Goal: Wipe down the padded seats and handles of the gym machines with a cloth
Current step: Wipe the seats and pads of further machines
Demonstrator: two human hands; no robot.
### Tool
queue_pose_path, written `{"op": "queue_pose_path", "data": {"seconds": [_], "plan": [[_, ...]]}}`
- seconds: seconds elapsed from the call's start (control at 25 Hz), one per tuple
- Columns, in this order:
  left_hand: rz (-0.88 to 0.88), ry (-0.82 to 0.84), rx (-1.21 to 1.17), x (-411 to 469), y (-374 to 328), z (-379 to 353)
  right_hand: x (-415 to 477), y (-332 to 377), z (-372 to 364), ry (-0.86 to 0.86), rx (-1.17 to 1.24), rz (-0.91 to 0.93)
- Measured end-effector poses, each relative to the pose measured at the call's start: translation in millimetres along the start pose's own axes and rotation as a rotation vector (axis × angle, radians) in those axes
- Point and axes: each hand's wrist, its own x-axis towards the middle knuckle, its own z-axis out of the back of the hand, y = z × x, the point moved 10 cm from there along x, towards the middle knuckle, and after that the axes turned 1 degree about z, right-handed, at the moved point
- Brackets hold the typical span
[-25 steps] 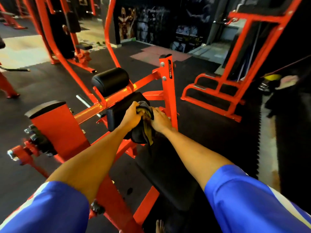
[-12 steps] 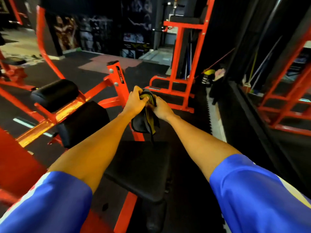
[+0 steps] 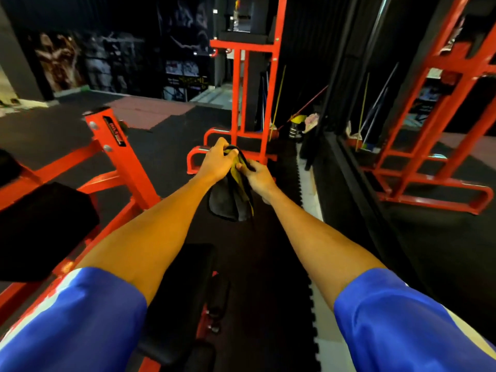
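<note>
**Cloth in both hands**

The left hand [image 3: 217, 163] and right hand [image 3: 257, 178] are gripping the top of a black-and-yellow cloth [image 3: 228, 204], fingers curled; the cloth is hanging below them. A black padded seat [image 3: 45, 224] is lying below and left of the left hand

Left: blocked by black pad [image 3: 45, 224], red post [image 3: 118, 146] | ahead: red frame [image 3: 241, 103] | below: bench seat [image 3: 185, 291] | between forearms: open floor [image 3: 264, 245]

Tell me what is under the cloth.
The cloth hangs from the left hand and right hand, above dark floor matting; the black seat pad lies nearer. The patch directly behind the cloth is covered.
</note>
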Motion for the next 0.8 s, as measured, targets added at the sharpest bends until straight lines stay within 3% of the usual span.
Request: {"op": "queue_pose_path", "data": {"seconds": [0.12, 0.36, 0.56, 0.8], "plan": [[0.002, -0.016, -0.01, 22, -23, -50, 13, -15, 60, -0.056, -0.007, -0.006], [0.064, 0.103, 0.066, 77, -31, -116, 61, -34, 133, -0.126, -0.134, -0.008], [0.127, 0.184, 0.133, 147, -9, -153, 125, -56, 154, -0.158, -0.313, 0.028], [0.184, 0.125, 0.084, 259, 40, -176, 235, -75, 151, -0.066, -0.504, 0.002]]}}
